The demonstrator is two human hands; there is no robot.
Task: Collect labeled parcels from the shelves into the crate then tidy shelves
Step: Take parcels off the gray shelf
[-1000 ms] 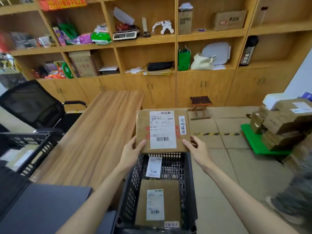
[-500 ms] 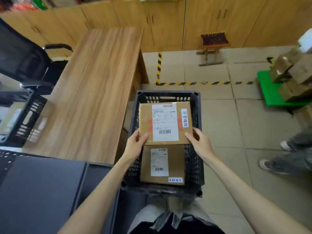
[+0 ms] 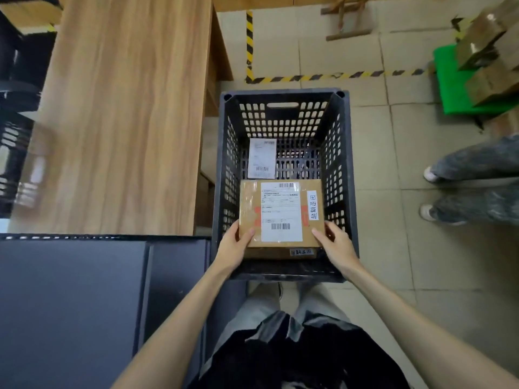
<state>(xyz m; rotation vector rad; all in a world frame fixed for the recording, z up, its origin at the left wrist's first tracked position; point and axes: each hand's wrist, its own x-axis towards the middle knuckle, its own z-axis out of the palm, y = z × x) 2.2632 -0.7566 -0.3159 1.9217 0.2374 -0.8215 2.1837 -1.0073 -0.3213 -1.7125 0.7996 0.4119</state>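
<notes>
Both hands hold a labelled parcel low inside the crate.

A wooden worktop (image 3: pixel 118 116) stands at the left, with the black crate (image 3: pixel 346 175) on the floor just beside it. The left hand (image 3: pixel 234 248) grips the parcel (image 3: pixel 280 213) at its near left corner, and the right hand (image 3: pixel 335 247) grips the near right corner. The parcel sits over a second box (image 3: pixel 280 252), with a loose label (image 3: pixel 262 158) lying beyond. Stacked boxes (image 3: pixel 490 51) rest on a green base at the far right.
</notes>
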